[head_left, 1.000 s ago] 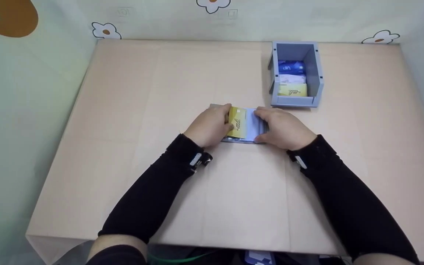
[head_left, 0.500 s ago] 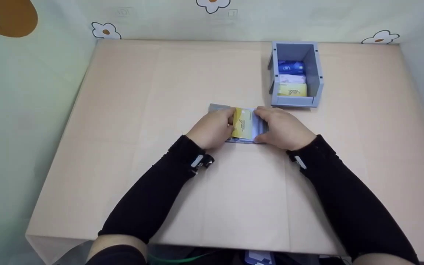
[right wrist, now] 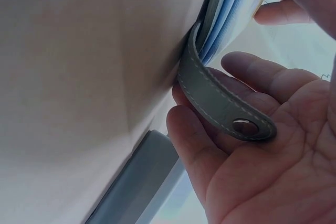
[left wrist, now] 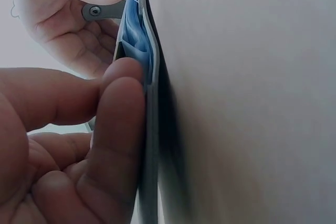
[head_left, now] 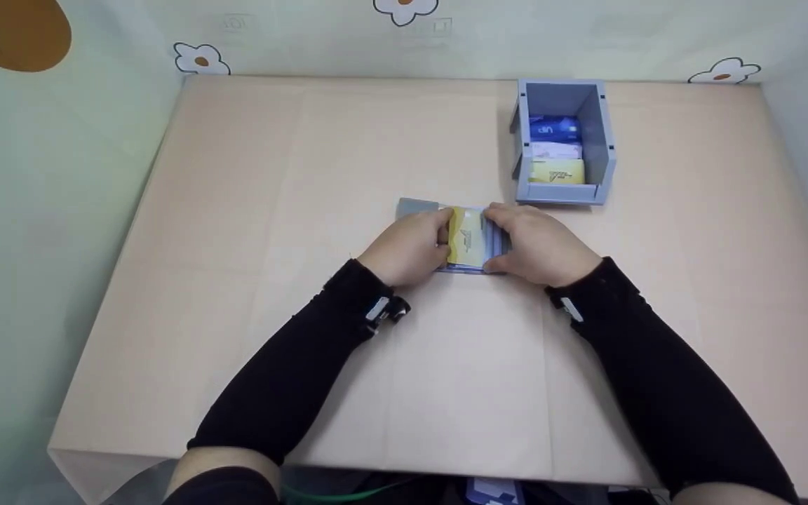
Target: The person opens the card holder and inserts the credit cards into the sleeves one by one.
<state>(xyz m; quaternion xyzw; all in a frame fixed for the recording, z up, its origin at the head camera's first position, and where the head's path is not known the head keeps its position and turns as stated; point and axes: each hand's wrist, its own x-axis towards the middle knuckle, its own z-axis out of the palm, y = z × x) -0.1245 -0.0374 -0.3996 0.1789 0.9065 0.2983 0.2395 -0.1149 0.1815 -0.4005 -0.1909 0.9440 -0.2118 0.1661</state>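
A grey card holder [head_left: 414,207] lies spread on the table, with bluish plastic sleeves [left wrist: 135,38] stacked inside. On the sleeves rests a yellow card [head_left: 468,237], its left edge pinched between the thumb and fingers of my left hand [head_left: 407,247]. My right hand [head_left: 548,245] grips the holder's right side, thumb at the near corner and fingers at the far one. A stitched strap with a metal snap [right wrist: 228,103] sticks out from that side over the right palm. The card's left end is partly covered by the left fingertips.
Beyond the right hand stands a grey-blue bin [head_left: 565,193], holding blue, whitish and yellow cards [head_left: 558,170]. A pale cloth covers the table [head_left: 320,154]; walls [head_left: 320,42] with flower prints rise behind it and at both sides.
My left hand has shifted right with the yellow card, which now covers more of the sleeves. More of the holder's grey left cover shows. The right hand stays in place.
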